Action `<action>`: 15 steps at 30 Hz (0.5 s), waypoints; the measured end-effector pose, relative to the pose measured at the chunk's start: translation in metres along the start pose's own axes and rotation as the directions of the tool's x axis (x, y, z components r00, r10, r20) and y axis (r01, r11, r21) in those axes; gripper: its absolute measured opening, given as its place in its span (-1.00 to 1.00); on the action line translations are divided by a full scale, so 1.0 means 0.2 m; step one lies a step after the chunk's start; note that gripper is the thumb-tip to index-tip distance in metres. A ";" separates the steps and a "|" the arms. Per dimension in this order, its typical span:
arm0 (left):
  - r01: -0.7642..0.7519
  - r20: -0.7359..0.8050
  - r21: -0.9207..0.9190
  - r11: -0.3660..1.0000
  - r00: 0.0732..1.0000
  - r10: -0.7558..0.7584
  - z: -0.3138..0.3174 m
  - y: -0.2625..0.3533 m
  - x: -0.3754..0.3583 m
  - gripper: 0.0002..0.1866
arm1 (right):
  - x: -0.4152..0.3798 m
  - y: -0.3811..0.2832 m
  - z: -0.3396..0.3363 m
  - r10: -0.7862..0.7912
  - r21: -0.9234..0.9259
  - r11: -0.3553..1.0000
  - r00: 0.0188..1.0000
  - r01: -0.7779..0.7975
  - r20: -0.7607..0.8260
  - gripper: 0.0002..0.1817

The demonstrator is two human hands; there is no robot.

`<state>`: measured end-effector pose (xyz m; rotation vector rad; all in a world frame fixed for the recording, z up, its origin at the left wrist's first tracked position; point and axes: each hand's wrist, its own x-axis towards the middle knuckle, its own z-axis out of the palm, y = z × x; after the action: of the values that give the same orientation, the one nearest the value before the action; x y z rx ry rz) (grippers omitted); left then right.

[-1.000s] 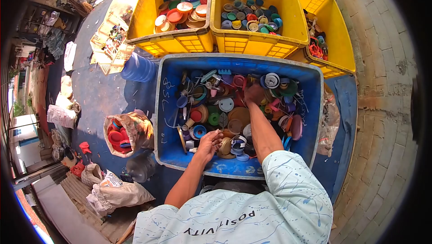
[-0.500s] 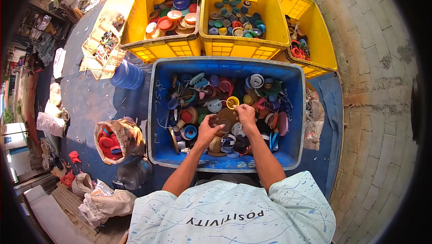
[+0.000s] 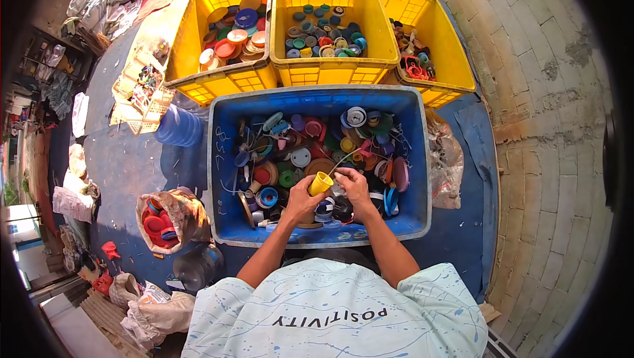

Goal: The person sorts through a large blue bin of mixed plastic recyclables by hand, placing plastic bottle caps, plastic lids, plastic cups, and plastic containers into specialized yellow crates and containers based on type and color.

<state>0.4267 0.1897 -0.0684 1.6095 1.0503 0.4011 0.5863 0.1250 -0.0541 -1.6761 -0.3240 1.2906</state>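
Over the near half of a blue crate full of mixed plastic caps and lids, my left hand grips a small yellow cap. My right hand is beside it, fingers pinched on a thin pale strip that rises from the cap's top. Both hands hover just above the pile of caps.
Three yellow crates stand behind the blue one: left with large lids, middle with small caps, right with mixed pieces. A sack of red lids sits left; a blue water jug and a clear bag flank the crate. Brick paving runs along the right.
My right hand came back from the far side of the crate with the yellow cap. The left hand rose from the pile and took the cap; both hands now meet on it.
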 end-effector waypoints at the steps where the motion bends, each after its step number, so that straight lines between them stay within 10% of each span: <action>1: 0.007 0.001 -0.025 1.000 1.000 -0.007 0.00 0.00 -0.01 -0.50 | -0.02 -0.03 0.00 -0.008 0.023 1.000 1.000 0.008 0.018 -0.67; 15: 0.198 -0.016 -0.090 0.976 0.980 -0.200 -0.03 -0.06 -0.08 -0.57 | 0.09 -0.01 -0.07 0.035 0.415 0.909 0.999 -0.040 0.018 -0.73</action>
<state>0.4081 0.1800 -0.0727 1.4095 1.1848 0.3281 0.6064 0.1319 -0.0636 -1.3172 -0.0153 1.2908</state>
